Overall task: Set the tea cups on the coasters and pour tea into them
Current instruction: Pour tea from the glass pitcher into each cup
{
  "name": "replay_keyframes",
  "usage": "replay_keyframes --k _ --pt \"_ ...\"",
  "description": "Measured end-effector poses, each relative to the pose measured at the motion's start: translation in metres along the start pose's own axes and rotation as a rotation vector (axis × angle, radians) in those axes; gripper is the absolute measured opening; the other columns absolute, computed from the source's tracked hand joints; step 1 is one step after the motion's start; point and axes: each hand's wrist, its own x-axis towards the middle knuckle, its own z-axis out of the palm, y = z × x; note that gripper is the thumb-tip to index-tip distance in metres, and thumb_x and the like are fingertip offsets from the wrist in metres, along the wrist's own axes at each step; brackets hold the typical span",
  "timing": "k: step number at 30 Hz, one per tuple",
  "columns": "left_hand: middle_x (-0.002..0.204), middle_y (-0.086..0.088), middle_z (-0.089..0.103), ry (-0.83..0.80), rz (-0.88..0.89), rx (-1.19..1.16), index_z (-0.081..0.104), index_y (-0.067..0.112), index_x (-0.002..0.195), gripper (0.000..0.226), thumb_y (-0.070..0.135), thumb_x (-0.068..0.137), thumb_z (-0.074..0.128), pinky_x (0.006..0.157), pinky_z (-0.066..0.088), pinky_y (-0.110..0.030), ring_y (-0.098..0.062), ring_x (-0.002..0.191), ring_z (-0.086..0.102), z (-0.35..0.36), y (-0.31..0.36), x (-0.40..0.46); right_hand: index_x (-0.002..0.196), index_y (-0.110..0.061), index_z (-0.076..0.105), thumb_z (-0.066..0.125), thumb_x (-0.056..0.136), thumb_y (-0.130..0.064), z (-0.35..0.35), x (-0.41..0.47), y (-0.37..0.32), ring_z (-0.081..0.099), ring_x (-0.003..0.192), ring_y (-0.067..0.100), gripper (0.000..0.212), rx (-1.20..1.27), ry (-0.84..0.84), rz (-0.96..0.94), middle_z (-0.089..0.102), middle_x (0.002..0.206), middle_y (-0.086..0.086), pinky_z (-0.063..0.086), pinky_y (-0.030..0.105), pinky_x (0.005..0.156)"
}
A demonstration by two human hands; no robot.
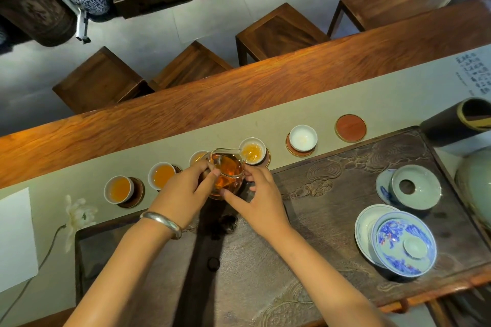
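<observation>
Pitcher (227, 172) tilted toward fourth cup (252, 151), pouring; left hand (183, 194) fingers gripped its side, right hand (255, 194) fingers steadied base; fifth cup (303, 138) unfilled.

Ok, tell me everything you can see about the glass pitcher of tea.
The glass pitcher is clear, rounded and open-topped, with a pouring lip at its rim. It holds amber-red tea, about half full. It is tipped toward the fourth tea cup, where tea is landing. The left hand grips its left side with thumb and fingers; the right hand steadies its right side and base with its fingertips. It hangs over the far edge of the carved wooden tea tray.
</observation>
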Motion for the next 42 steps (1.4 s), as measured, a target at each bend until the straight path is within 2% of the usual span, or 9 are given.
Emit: replay_keyframes --k 5,9,12,17,24,30,33,42 --pt "0.068 -0.001 0.059 0.001 0.001 0.01 0.056 0.019 0.089 0.025 0.038 0.094 0.04 0.065 0.049 -0.04 -0.018 0.064 0.058 -0.0002 -0.0008 0.0012 0.127 -0.047 0.043 0.062 0.07 -0.068 0.0005 -0.0003 -0.001 0.043 0.111 -0.016 0.064 0.003 0.001 -0.008 0.038 0.113 -0.035 0.039 0.001 0.083" --pt "0.071 -0.004 0.061 0.0 0.004 0.007 0.056 0.019 0.087 0.026 0.039 0.094 0.041 0.066 0.049 -0.042 -0.019 0.065 0.059 -0.0009 -0.0025 0.0018 0.12 -0.057 0.036 0.062 0.069 -0.069 0.0016 -0.0013 -0.003 0.044 0.111 -0.015 0.058 0.0 0.014 -0.007 0.038 0.113 -0.036 0.039 0.002 0.083" --pt "0.071 -0.003 0.062 0.0 0.009 0.008 0.056 0.021 0.087 0.025 0.039 0.094 0.041 0.066 0.05 -0.043 -0.019 0.065 0.059 -0.0012 -0.0036 0.0025 0.12 -0.055 0.037 0.063 0.07 -0.067 0.0022 -0.0008 -0.002 0.044 0.111 -0.015 0.058 0.007 0.021 -0.015 0.04 0.113 -0.035 0.039 0.001 0.084" --pt "0.071 -0.002 0.062 -0.001 0.011 0.007 0.056 0.022 0.086 0.024 0.039 0.093 0.041 0.066 0.051 -0.043 -0.018 0.065 0.06 -0.0014 -0.0045 0.0038 0.128 -0.041 0.046 0.063 0.07 -0.067 0.003 -0.0001 0.0011 0.045 0.111 -0.013 0.065 0.008 0.014 -0.014 0.044 0.115 -0.024 0.039 0.002 0.082" --pt "0.062 0.006 0.053 -0.002 0.017 -0.006 0.056 0.018 0.084 0.025 0.036 0.094 0.043 0.062 0.046 -0.039 -0.015 0.058 0.054 0.0001 -0.0042 0.0049 0.128 -0.046 0.043 0.063 0.069 -0.068 0.0031 -0.0007 0.0014 0.045 0.112 -0.012 0.066 0.028 0.016 0.008 0.04 0.114 -0.031 0.039 0.002 0.082" --pt "0.061 0.007 0.052 -0.001 0.028 -0.004 0.055 0.022 0.082 0.022 0.037 0.094 0.043 0.061 0.046 -0.036 -0.014 0.058 0.054 0.0001 -0.0037 0.0053 0.128 -0.044 0.046 0.063 0.069 -0.069 0.0027 0.0 0.0022 0.047 0.112 -0.008 0.067 0.044 0.001 0.025 0.044 0.118 -0.023 0.041 0.009 0.086" --pt "0.061 0.008 0.052 -0.001 0.024 -0.001 0.054 0.022 0.081 0.023 0.038 0.093 0.043 0.06 0.046 -0.036 -0.013 0.057 0.053 0.0002 -0.0041 0.0064 0.126 -0.047 0.044 0.063 0.069 -0.068 0.0021 0.0002 0.0013 0.047 0.112 -0.008 0.063 0.042 0.001 0.025 0.044 0.118 -0.023 0.041 0.008 0.085" --pt "0.063 0.006 0.055 0.001 0.022 0.021 0.056 0.019 0.083 0.026 0.04 0.093 0.043 0.062 0.048 -0.038 -0.013 0.06 0.056 0.0003 -0.0034 0.0088 0.126 -0.044 0.046 0.062 0.07 -0.068 0.0022 -0.0006 0.0021 0.047 0.111 -0.006 0.064 0.046 0.01 0.029 0.044 0.116 -0.023 0.042 0.01 0.085"
